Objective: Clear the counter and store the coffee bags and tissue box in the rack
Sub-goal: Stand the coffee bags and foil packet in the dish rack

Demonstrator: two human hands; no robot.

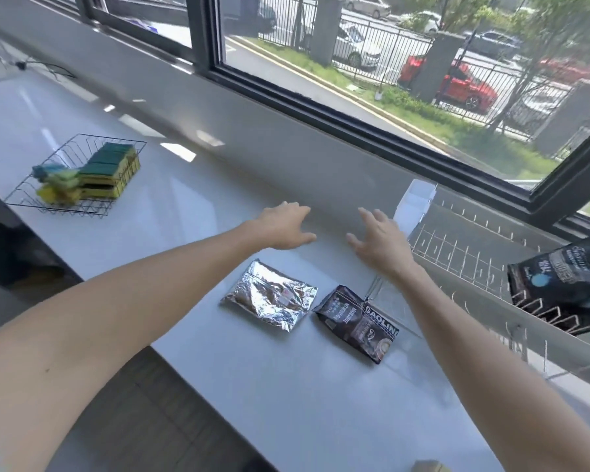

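A silver foil coffee bag (269,299) lies flat on the white counter (286,386). Just right of it lies a dark brown coffee bag (358,323), its corner touching the white wire rack (464,253). Another dark coffee bag (559,277) stands in the rack at the right edge. A white tissue box (414,207) stands at the rack's far left end. My left hand (281,226) and my right hand (378,238) hover beyond the two flat bags, fingers spread, holding nothing.
A black wire basket (31,199) with green-and-yellow sponges (111,170) sits at the far left of the counter. A window sill and dark window frame (321,107) run along the back. A tan object (430,466) peeks in at the bottom edge.
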